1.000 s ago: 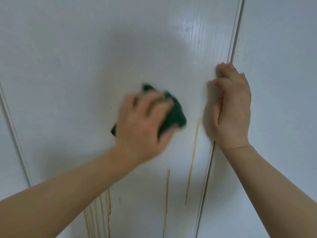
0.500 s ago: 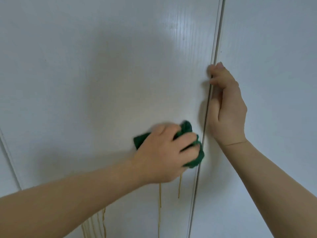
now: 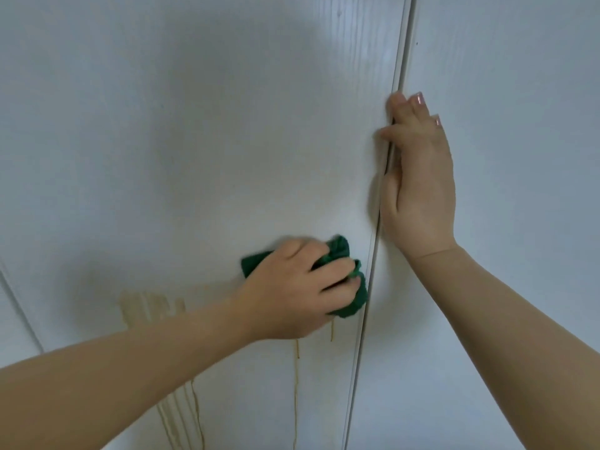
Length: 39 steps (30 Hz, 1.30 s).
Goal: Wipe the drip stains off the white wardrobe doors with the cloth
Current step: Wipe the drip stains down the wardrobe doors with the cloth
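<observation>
A white wardrobe door point(image 3: 194, 141) fills the view. My left hand point(image 3: 292, 290) grips a bunched green cloth point(image 3: 352, 302) and presses it on the door, close to the door's right edge. Yellowish drip stains point(image 3: 296, 378) run down below the cloth, and a smeared patch point(image 3: 149, 303) lies to the left above my forearm. My right hand point(image 3: 418, 186) holds the vertical edge of this door at the gap point(image 3: 401, 60), with fingertips curled round the edge. A second white door point(image 3: 519, 125) lies to the right.
Another vertical seam point(image 3: 19, 313) shows at the far left. More thin drip lines point(image 3: 191, 417) run down under my left forearm.
My left hand swept the cloth from the upper middle of the door down and right toward the door edge. The upper part of the stain beside the edge is gone. The view shifted.
</observation>
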Tool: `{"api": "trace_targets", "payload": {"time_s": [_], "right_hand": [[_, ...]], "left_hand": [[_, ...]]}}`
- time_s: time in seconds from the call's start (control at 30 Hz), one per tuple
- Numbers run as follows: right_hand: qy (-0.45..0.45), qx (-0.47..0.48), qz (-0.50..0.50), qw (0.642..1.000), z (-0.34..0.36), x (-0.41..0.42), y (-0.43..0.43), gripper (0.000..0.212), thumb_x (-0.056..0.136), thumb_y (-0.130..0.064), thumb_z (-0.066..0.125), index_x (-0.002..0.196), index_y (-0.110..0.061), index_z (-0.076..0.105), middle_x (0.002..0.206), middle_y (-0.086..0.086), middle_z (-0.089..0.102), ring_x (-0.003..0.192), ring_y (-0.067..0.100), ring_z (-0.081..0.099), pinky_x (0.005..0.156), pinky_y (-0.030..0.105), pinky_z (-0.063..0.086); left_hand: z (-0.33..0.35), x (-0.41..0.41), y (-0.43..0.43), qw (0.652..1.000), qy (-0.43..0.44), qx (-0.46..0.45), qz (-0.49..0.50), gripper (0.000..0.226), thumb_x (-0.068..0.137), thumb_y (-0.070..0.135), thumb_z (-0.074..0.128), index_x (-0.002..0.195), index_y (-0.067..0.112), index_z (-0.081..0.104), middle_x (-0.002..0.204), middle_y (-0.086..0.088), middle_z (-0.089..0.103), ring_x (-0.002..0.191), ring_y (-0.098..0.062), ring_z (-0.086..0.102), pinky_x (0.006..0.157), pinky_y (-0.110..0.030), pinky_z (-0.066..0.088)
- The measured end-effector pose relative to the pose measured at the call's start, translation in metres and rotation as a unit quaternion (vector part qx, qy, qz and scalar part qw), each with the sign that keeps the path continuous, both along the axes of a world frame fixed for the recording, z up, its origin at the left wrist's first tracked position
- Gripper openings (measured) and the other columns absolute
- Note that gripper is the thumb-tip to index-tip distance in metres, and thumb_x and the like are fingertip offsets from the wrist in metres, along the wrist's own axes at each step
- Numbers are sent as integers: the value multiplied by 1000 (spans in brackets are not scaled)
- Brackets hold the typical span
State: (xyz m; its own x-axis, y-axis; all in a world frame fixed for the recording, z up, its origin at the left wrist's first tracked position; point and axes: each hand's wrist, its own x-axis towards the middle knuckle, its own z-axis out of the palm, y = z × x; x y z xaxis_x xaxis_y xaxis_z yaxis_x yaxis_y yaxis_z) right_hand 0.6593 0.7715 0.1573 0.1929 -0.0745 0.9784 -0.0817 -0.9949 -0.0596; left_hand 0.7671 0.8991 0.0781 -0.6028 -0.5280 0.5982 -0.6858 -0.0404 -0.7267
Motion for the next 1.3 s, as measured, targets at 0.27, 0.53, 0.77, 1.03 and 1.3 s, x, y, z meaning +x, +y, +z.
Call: {"api": "trace_targets", "payload": {"time_s": [0.27, 0.53, 0.77, 1.03, 1.3], "right_hand": [[-3, 43, -17, 999, -1, 3, 11, 45, 65, 12, 28, 98, 2, 57, 142, 21, 41, 136, 34, 27, 112, 14, -1], [-4, 85, 12, 996, -26, 6, 22, 47, 63, 13, 30, 101, 3, 54, 145, 23, 36, 138, 36, 22, 112, 15, -4], [-6, 97, 0, 995, -25, 8, 25, 46, 60, 14, 29, 97, 2, 53, 145, 23, 36, 138, 37, 22, 112, 16, -4], [1, 100, -8, 995, -40, 7, 28, 50, 60, 13, 27, 102, 4, 54, 145, 23, 35, 138, 38, 22, 113, 18, -3], [12, 120, -5, 993, -57, 3, 32, 52, 65, 12, 27, 109, 4, 53, 146, 24, 33, 139, 38, 21, 114, 21, 0]], "left_hand": [[76, 20, 6, 959, 159, -233, 16, 35, 84, 39, 61, 104, 13, 50, 106, -13, 61, 82, -37, 54, 73, -37, 36], [-43, 12, 15, 1000, 6, 18, 15, 25, 84, 26, 55, 106, 16, 52, 110, -1, 46, 88, -25, 46, 74, -36, 36], [-28, 1, 0, 962, 204, -183, -9, 35, 78, 31, 65, 106, 15, 51, 111, -2, 48, 85, -30, 47, 72, -37, 40], [-89, -1, 9, 997, 71, -41, 16, 27, 79, 23, 62, 104, 16, 52, 110, 0, 47, 86, -23, 44, 69, -33, 35], [-138, -2, 9, 998, 25, 54, 26, 31, 77, 18, 62, 106, 17, 51, 111, 0, 43, 84, -22, 42, 69, -33, 36]]}}
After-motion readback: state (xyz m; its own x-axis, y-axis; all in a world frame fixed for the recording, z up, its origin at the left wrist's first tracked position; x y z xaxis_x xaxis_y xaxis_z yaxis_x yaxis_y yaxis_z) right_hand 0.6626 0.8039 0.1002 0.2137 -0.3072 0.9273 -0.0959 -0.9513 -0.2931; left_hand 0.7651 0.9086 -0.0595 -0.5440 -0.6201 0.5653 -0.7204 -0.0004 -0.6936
